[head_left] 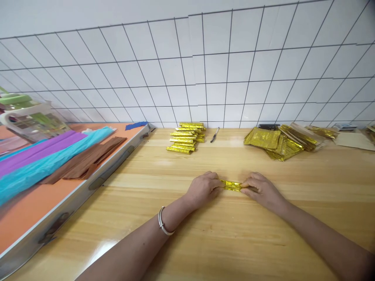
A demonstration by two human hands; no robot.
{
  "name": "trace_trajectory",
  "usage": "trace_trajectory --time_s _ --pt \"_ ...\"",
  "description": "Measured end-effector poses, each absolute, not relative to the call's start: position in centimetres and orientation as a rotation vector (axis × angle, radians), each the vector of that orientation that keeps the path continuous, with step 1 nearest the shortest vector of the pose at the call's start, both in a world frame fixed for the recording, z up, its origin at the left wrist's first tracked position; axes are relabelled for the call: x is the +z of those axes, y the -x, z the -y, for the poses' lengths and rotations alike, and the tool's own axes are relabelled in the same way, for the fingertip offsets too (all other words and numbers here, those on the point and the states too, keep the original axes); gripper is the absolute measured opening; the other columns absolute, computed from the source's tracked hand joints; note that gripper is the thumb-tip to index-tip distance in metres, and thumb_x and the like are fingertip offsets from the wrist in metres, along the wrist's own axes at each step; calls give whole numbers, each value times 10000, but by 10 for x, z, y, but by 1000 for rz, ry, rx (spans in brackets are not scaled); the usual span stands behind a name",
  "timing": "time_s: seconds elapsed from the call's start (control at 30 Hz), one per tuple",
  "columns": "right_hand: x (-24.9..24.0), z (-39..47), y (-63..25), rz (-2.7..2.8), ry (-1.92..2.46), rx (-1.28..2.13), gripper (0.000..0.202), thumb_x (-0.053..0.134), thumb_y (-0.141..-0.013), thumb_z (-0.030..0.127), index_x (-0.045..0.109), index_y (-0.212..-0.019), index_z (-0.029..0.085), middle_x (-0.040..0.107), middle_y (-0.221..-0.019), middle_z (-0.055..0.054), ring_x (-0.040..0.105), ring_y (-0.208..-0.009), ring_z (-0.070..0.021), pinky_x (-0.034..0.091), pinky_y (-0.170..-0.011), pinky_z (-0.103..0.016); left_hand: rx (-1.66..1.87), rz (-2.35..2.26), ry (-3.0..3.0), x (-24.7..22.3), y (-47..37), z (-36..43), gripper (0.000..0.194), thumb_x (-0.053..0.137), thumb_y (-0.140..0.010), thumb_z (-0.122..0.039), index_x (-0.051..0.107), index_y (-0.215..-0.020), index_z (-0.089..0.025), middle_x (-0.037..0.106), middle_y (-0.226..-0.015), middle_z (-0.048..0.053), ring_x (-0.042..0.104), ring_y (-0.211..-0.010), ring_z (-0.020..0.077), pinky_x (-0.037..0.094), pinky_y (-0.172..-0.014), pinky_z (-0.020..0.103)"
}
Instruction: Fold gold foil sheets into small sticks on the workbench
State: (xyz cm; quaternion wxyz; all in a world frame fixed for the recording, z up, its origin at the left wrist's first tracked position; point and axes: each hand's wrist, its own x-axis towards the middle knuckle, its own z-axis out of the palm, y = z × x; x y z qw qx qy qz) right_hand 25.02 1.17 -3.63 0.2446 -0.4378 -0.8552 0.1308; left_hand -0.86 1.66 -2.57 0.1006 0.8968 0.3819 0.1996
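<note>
A short strip of shiny gold foil paper (232, 185), folded narrow, lies low over the wooden table between my hands. My left hand (205, 188) pinches its left end, fingers closed. At the other end, my right hand (259, 189) grips it between thumb and fingers. Both ends of the strip are partly hidden by fingertips. Beyond my left hand lies a pile of similar narrow gold foil rolls (184, 137). Flat gold foil sheets (265, 138) are stacked farther back, past my right hand.
A pen (215, 135) lies beside the foil rolls. On the left, a raised orange board (70, 191) with a grey edge carries purple, blue and brown crepe paper (96, 156) and a clear container (35, 121). A tiled-pattern wall (216, 70) closes off the back.
</note>
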Motion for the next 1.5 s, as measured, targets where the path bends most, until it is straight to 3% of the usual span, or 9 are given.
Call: trace_trajectory --time_s 0.3,0.63,0.77,0.9,1.03,1.13,1.3,1.4,1.5 --pt "-34 -8 -244 2469 1062 148 275 514 -861 213 615 -1116 238 591 -1139 -78 476 -1058 -225 419 -889 -402 672 -1179 -2539 -36 14 -21 250 461 -879 -167 629 -1043 -252 615 -960 18 568 -900 155 460 -808 250" --pt "-28 0 -237 2573 1102 -104 292 432 -912 221 648 -1103 266 610 -1196 -54 483 -1119 -242 442 -885 -424 585 -1193 -2681 -35 16 -15 395 415 -853 -74 548 -1192 -226 548 -1042 71 502 -973 193 443 -867 320" --pt "-32 3 -235 2644 1019 -136 378 397 -905 131 555 -1234 229 556 -1284 -51 445 -1207 -233 420 -958 -425 553 -1167 -2726 -33 17 -12 435 413 -835 -64 504 -1235 -210 533 -1078 81 486 -986 199 429 -891 341" --pt "-39 2 -237 2696 997 -106 412 375 -899 119 510 -1282 187 573 -1264 -71 516 -1156 -203 415 -999 -390 474 -1116 -2775 -26 22 -4 406 423 -890 -229 444 -1293 -177 531 -1146 98 481 -1032 216 404 -939 365" --pt "-34 5 -240 2687 1038 -15 397 395 -894 180 533 -1267 196 568 -1272 -64 504 -1182 -198 394 -1029 -380 334 -1126 -2845 -18 28 10 589 395 -889 -489 366 -1355 -130 446 -1325 140 443 -1149 266 358 -992 399" --pt "-25 13 -240 2736 1067 51 487 458 -877 311 446 -1343 169 476 -1359 -91 438 -1246 -222 377 -1044 -381 258 -1154 -2873 -15 29 19 684 332 -876 -587 330 -1377 -121 400 -1384 151 408 -1220 281 333 -1009 401" --pt "-24 26 -245 2828 1096 71 682 446 -875 453 242 -1436 124 239 -1482 -127 264 -1347 -246 317 -1078 -390 260 -1253 -2854 -18 28 29 754 278 -844 -672 306 -1389 -151 368 -1419 135 344 -1297 281 291 -1037 409" --pt "-27 29 -246 2834 1114 49 692 409 -881 500 239 -1437 124 221 -1487 -136 243 -1352 -264 296 -1081 -422 293 -1287 -2843 -22 27 33 761 276 -844 -673 297 -1390 -143 343 -1433 142 291 -1332 285 257 -1059 419" --pt "-21 27 -242 2845 1173 -5 683 384 -878 535 316 -1409 111 292 -1457 -161 293 -1329 -292 304 -1063 -463 331 -1285 -2840 -23 24 34 762 310 -839 -665 310 -1375 -124 354 -1421 159 305 -1323 291 264 -1056 422"
